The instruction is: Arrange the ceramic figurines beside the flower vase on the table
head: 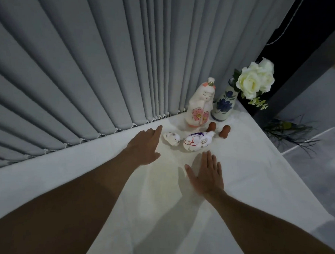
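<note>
A blue-flowered ceramic vase (223,104) with white roses (254,80) stands at the table's far right corner. Just left of it stands a tall white doll figurine (199,105) with a pink flower. In front lie a white horse-like figurine (197,141), a small white cat figurine (172,138) and two small brown figurines (212,127) (225,131). My left hand (145,145) is flat and empty, its fingertips just left of the cat. My right hand (206,173) is spread, empty, a little short of the horse-like figurine.
A white cloth (236,186) covers the table. Grey vertical blinds (89,67) hang right behind its far edge. The table's right edge drops to a grey floor, where dark foliage (292,131) lies. A dark frame rises behind the vase.
</note>
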